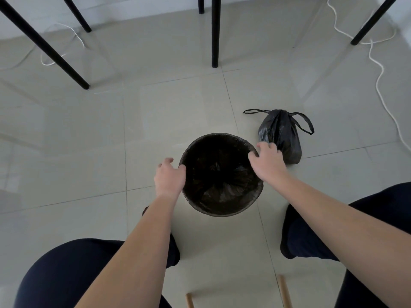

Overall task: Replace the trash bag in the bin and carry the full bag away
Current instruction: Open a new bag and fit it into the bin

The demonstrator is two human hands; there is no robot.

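Note:
A round bin (222, 211) stands on the tiled floor between my knees, lined with a black bag (222, 176) whose edge is folded over the rim. My left hand (170, 180) grips the bag edge at the bin's left rim, thumb inside. My right hand (268, 161) pinches the bag edge at the far right rim. Just right of the bin sits the full black bag (282, 136), tied shut, its drawstring loops lying loose on the floor.
Black table legs (214, 32) stand ahead on the floor, with more at the left and right. White cables (378, 70) trail along the right side and the far left. My knees flank the bin. Wooden stool legs (284, 292) show below.

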